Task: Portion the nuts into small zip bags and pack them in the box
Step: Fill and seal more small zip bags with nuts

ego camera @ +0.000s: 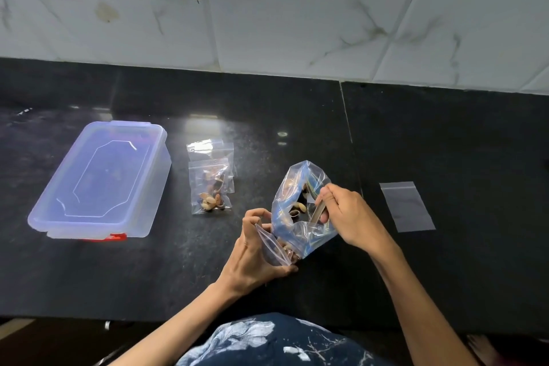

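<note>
We have two filled small bags (210, 187) done, our left grip (255, 249) pinching a third (274, 246), right grip (346, 214) spooning from the big nut bag (300, 211), box (98, 178) still lidded.

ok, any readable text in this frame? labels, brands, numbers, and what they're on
None readable.
Plastic box: the lid has only an embossed outline, no lettering visible.
Filled small zip bags: clear, no print.
Empty zip bag: plain.
Big bag of nuts: blue tint and glare, no label legible.
Patterned clothing: white print, no words.
</note>
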Demonstrator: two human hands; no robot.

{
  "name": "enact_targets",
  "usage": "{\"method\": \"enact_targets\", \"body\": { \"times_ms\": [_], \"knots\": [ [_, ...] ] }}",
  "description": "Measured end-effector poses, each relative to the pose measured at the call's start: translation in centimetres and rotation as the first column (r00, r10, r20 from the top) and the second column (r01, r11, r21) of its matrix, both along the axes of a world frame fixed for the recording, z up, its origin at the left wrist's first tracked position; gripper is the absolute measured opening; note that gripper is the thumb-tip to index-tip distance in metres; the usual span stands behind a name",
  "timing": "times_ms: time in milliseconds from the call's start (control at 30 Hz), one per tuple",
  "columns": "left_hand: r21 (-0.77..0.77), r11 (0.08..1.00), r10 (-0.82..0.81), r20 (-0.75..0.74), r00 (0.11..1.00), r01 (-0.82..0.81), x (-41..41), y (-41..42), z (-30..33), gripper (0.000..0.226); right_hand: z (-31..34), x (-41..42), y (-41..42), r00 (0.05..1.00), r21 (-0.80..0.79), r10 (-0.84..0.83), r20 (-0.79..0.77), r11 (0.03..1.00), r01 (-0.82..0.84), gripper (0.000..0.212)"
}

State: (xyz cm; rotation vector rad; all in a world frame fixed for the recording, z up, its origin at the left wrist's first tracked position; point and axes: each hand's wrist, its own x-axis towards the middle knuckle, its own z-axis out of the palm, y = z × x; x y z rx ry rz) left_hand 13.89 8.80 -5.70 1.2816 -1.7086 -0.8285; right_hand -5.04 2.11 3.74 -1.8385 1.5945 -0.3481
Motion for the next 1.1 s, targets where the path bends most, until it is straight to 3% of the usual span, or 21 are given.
{"method": "enact_targets", "body": {
  "times_ms": [300, 433, 667, 1100],
  "knots": [
    [-0.027, 1.000, 0.014, -0.042, 0.999, -0.016, -0.4, -0.6, 0.4, 0.082, -2.0, -0.4, -0.1, 0.965, 0.193, -0.237, 0.111, 0.958, 0.213, 0.034],
    [-0.019, 0.999, 0.038, -0.023, 0.999, -0.039, -0.3, -0.4, 0.5, 0.082, -2.1, -0.9, -0.6, 0.937, 0.181, -0.313, 0.153, 0.941, 0.285, 0.036],
    [0.040, 0.999, -0.001, 0.029, 1.000, 0.000, -0.5, 0.8, 1.2, 0.086, -1.5, -1.4, -2.2, 0.947, 0.141, -0.270, 0.173, 0.959, 0.248, 0.038],
    [-0.072, 0.988, 0.127, -0.144, 0.981, -0.138, -0.8, 0.2, 5.9, 0.062, 0.0, -3.3, -3.3, 0.919, 0.145, -0.335, 0.205, 0.940, 0.310, 0.035]
  ]
}}
